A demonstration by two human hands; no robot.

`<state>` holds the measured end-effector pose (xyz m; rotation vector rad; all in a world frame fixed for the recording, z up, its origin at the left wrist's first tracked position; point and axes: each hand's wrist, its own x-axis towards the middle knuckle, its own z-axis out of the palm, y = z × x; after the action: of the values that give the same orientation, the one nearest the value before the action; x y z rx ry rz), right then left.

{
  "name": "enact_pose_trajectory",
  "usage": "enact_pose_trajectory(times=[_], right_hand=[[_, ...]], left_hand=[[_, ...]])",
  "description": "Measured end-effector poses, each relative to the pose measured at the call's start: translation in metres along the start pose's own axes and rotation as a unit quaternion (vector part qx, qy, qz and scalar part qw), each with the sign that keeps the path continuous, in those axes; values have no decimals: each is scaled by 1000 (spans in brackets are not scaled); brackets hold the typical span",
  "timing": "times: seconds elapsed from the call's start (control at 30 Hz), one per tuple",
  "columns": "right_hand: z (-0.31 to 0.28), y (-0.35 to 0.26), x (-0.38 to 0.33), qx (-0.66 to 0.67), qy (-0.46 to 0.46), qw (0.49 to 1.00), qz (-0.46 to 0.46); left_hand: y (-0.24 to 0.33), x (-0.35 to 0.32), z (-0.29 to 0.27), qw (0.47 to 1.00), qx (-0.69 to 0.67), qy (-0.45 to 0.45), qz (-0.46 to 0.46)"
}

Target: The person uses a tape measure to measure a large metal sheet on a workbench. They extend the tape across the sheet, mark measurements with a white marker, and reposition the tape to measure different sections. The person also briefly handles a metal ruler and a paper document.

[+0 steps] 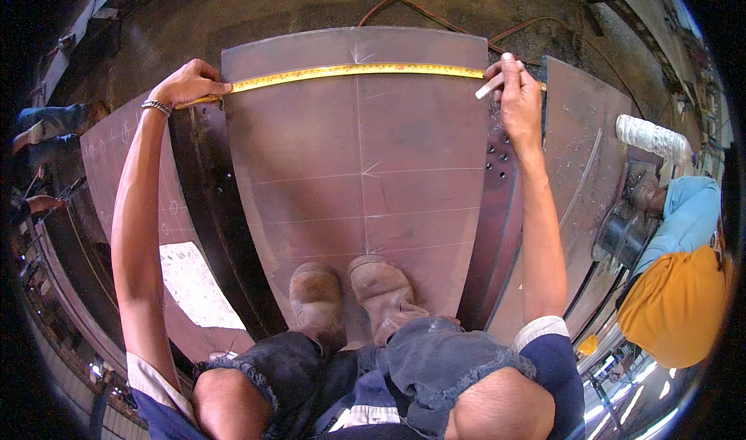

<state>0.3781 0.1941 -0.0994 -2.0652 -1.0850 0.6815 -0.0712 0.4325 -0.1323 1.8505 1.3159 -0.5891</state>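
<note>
Tape, yellow and drawn taut (pixel 353 71), runs straight across the far end of the tapered steel plate (pixel 311 153), its long axis crossing from the plate's left edge to its right edge and cutting square over the chalk centre line (pixel 360 145) that runs lengthwise toward the person's boots (pixel 350 292). The left hand (pixel 190 83) pinches the tape's end down just past the plate's far left corner, fingers closed on it. The right hand (pixel 517 90) sits at the far right corner, pressing on the tape there while gripping a white chalk stick (pixel 491 86) whose tip points inward, toward the plate's right edge and just beside the tape. So the chalk is already at the right end of the tape, and the right hand is the nearer one to any mark at that edge; the left hand is well apart, at the opposite end. A neighbouring plate (pixel 587 145) lies to the right, a co-worker's orange garment (pixel 676 308) beyond it.
</note>
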Motion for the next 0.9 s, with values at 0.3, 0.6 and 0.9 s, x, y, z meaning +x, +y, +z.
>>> enact_pose_trajectory(times=[0.3, 0.6, 0.9], right_hand=[[35, 8, -27, 60, -99, 991, -66], [50, -7, 1, 140, -143, 980, -12], [73, -16, 56, 45, -236, 969, -51]], left_hand=[[9, -4, -2, 1000, 2, 6, -1], [12, -8, -1, 1000, -8, 3, -4], [13, -8, -2, 1000, -6, 7, -4]])
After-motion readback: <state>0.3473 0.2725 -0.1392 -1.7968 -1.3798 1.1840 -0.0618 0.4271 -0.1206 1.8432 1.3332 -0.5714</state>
